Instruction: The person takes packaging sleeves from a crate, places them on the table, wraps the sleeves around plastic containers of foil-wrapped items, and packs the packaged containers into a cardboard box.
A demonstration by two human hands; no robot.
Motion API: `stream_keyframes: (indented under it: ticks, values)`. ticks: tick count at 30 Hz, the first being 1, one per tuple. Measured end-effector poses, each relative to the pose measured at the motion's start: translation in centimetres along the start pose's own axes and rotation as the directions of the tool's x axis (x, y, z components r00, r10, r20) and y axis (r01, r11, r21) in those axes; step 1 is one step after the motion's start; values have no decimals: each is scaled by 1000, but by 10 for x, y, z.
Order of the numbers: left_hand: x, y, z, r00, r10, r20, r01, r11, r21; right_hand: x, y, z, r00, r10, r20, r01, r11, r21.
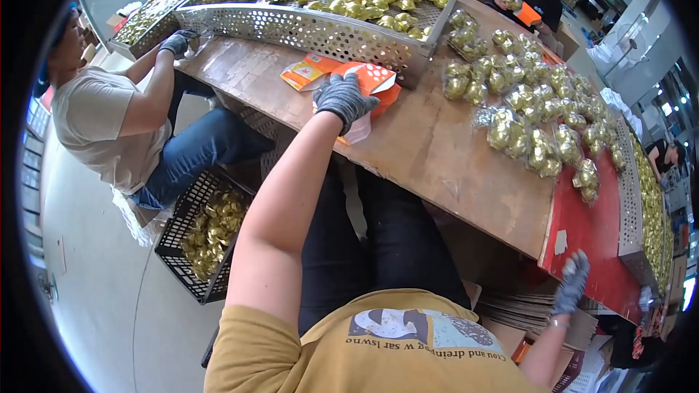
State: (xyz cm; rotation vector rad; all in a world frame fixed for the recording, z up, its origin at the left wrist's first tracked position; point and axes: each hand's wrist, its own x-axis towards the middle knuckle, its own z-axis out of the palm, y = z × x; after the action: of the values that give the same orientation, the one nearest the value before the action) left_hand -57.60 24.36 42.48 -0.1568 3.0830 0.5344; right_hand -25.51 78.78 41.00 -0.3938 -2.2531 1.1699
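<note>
Both of my hands wear grey knit gloves. My left hand [342,100] lies over orange printed packaging [375,78] near the table's front edge, its fingers bent over the sheets; whether it grips one is hidden. Beside it on the left is another orange and yellow packet [307,71]. Out to the right and low, beside the red part of the table, is my right hand [574,282], with its fingers stretched and nothing in it. Clear bags of gold-wrapped pieces [510,131] lie in a group on the right part of the wooden table [437,153].
A perforated metal tray [313,29] of gold-wrapped pieces stands at the back; another [633,204] is at far right. A seated co-worker is at left, near a black crate [191,276]. Another person across the table holds a bag. Flattened cardboard [520,313] is stacked below right.
</note>
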Motion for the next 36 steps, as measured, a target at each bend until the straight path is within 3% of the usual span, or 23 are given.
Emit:
stream_keyframes:
  ticks: [2, 4, 8, 9, 11, 12, 15, 19, 21, 22, 24, 27, 29, 30, 31, 32, 33, 35, 36]
  values:
    - [9, -7, 0, 1000, 2, 8, -2, 998, -66, 10, -21, 67, 986, -24, 162, 23, 1000, 9]
    - [10, -11, -1, 999, -27, -35, 18, 966, -258, 15, -27, 118, 948, 4, 318, -13, 1000, 24]
    - [-2, 4, 14, 980, -59, -188, 44, 996, -84, 9, -52, 191, 916, -98, 388, 16, 978, 209]
    - [-5, 5, 18, 952, 10, -305, -20, 999, -30, 8, -57, 198, 912, -109, 396, 23, 976, 215]
    - [-2, 1, 12, 914, 56, -402, -103, 990, -97, 5, -63, 207, 908, -145, 392, 42, 965, 259]
    - [-3, -3, 5, 827, 135, -546, -185, 982, -36, 4, -61, 209, 908, -138, 396, 28, 962, 271]
    - [-18, -8, -41, 867, 69, -493, -32, 996, 83, -1, -58, 212, 887, -145, 438, 0, 949, 314]
    - [-47, -25, -72, 533, 118, -838, -160, 986, 38, -5, -57, 219, 867, -249, 431, 48, 904, 426]
    - [-66, -17, -83, 592, -44, -805, -251, 939, -237, -1, -69, 223, 844, -279, 458, 25, 874, 486]
    - [-75, -10, -84, 700, -156, -697, -358, 767, -532, 1, -76, 224, 823, -291, 487, -4, 855, 519]
    - [-101, 17, -77, 828, -243, -506, -407, 361, -839, 1, -107, 229, 817, -313, 485, -71, 779, 623]
    - [-127, 47, -55, 912, -215, -349, -307, 205, -929, 11, -134, 236, 793, -437, 424, 52, 743, 668]
    - [-133, 57, -31, 958, -96, -270, -260, 107, -960, 17, -148, 237, 804, -463, 372, 70, 696, 714]
    - [-138, 70, -22, 974, -60, -220, -218, 45, -975, 21, -150, 240, 823, -416, 386, -14, 665, 746]
    - [-146, 84, -12, 965, -68, -252, -242, 124, -962, 27, -149, 243, 839, -369, 400, -94, 625, 775]
    - [-150, 94, -1, 970, -13, -242, -238, 124, -963, 36, -147, 243, 846, -334, 415, -108, 656, 747]
    - [-152, 101, 11, 972, 40, -232, -235, 124, -964, 43, -147, 239, 848, -239, 473, -232, 636, 736]
    - [-148, 113, 38, 984, 137, -110, -121, 77, -990, 51, -156, 223, 830, -66, 555, -416, 589, 693]
    - [-149, 120, 48, 989, 130, -69, -85, 118, -989, 54, -141, 226, 860, -111, 499, -311, 660, 684]
